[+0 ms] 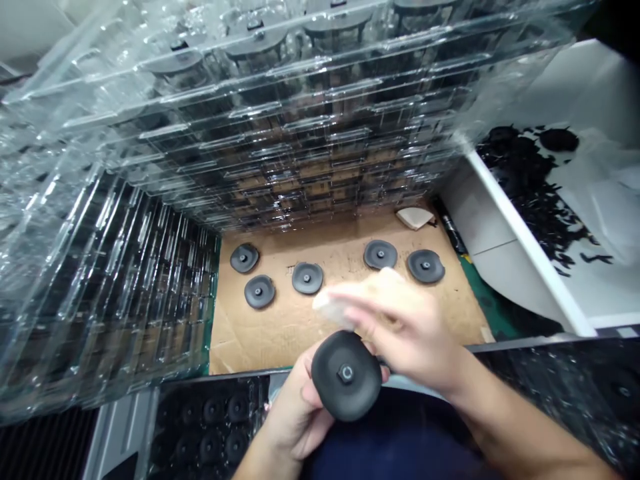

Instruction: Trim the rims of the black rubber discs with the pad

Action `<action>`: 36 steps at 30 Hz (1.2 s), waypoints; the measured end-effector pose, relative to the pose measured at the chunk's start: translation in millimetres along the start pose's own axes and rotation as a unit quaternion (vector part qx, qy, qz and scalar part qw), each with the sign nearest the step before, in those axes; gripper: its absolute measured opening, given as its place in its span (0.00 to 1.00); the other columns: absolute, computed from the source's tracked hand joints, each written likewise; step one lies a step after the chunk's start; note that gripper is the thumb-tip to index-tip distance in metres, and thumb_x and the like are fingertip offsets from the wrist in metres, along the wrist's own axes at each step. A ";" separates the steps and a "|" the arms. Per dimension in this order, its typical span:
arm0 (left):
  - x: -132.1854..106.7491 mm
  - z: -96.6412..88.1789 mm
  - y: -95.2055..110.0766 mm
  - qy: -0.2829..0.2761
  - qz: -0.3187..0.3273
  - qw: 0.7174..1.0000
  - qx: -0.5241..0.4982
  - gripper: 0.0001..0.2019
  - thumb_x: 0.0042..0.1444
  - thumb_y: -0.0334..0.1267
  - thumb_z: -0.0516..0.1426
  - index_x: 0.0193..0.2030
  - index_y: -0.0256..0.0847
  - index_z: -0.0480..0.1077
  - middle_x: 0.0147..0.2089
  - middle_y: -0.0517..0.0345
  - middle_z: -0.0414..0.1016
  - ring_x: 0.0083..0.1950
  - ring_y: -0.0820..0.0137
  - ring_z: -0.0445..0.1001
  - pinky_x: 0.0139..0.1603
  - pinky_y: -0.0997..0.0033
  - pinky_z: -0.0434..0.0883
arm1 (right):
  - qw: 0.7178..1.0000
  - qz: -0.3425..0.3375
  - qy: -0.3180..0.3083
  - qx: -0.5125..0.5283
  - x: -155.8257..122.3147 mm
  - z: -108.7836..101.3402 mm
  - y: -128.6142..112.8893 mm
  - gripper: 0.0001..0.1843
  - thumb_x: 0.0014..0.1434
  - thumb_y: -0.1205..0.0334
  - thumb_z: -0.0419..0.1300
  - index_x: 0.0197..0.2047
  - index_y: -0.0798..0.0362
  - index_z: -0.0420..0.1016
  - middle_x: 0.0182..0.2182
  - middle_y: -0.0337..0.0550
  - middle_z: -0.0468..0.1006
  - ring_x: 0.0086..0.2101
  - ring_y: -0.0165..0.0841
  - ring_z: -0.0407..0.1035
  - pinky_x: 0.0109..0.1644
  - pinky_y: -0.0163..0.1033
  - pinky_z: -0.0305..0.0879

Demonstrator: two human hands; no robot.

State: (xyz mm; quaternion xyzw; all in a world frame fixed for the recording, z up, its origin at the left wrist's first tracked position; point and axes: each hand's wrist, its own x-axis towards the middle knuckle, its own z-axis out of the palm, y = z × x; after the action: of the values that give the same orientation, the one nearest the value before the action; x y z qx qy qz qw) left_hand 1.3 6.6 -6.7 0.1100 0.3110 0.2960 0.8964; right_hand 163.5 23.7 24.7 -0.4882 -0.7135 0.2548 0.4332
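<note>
In the lower middle of the head view, my left hand [305, 400] is closed around the edge of a black, rounded-square disc [347, 390] with a small raised knob at its centre. Just above it is my right hand [405, 327], smeared by motion, with thumb and fingers pinching a white pad [336, 309]. The pad is blurred and close to the disc's upper edge; whether they touch I cannot tell. Several similar black discs [307, 277] lie spread on the brown cardboard sheet [285, 337] beyond my hands.
Tall stacks of clear plastic trays [310, 127] rise behind and to the left. A pale wedge-shaped piece [415, 217] and a black marker-like stick [450, 227] lie at the back right. On the right, a white bin [530, 247] holds loose black parts [530, 180]. Black trays [210, 423] line the front.
</note>
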 end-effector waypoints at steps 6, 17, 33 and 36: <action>-1.7 1.7 2.4 -0.076 -0.011 0.992 -0.098 0.25 0.38 0.45 0.69 0.47 0.44 0.76 0.46 0.53 0.81 0.46 0.60 0.79 0.48 0.66 0.75 | 0.985 0.171 0.009 -0.024 -33.5 35.3 76.0 0.13 0.60 0.64 0.54 0.44 0.52 0.78 0.38 0.46 0.76 0.38 0.36 0.72 0.41 0.42 0.70; -5.1 -2.8 6.3 -0.101 -0.035 0.988 -0.108 0.26 0.46 0.55 0.61 0.46 0.37 0.76 0.45 0.52 0.80 0.46 0.63 0.79 0.45 0.73 0.76 | 0.983 0.183 0.029 0.015 -77.6 34.5 43.4 0.14 0.63 0.66 0.51 0.46 0.51 0.76 0.38 0.44 0.80 0.37 0.32 0.75 0.41 0.35 0.73; -6.0 -18.8 0.0 -0.052 0.406 0.671 0.617 0.54 0.50 0.34 0.64 0.70 0.49 0.25 0.53 0.46 0.69 0.54 0.62 0.72 0.55 0.57 0.70 | 0.963 0.219 0.075 0.141 -74.6 5.5 9.5 0.08 0.60 0.61 0.59 0.42 0.49 0.78 0.31 0.42 0.74 0.30 0.29 0.69 0.30 0.32 0.68; -8.6 -19.3 -0.4 -0.056 0.411 0.686 0.598 0.53 0.50 0.39 0.64 0.70 0.48 0.27 0.53 0.46 0.70 0.53 0.62 0.72 0.54 0.57 0.71 | 0.935 0.251 -0.001 0.252 -70.5 -2.2 3.0 0.10 0.58 0.60 0.62 0.44 0.48 0.78 0.31 0.41 0.75 0.31 0.30 0.69 0.33 0.32 0.67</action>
State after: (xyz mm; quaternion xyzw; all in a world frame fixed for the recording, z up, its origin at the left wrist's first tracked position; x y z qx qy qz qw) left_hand -15.9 1.4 -17.7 0.7560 0.2946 0.3790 0.4450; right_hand 177.3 -40.0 -2.6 -0.5261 -0.4805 0.5272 0.4631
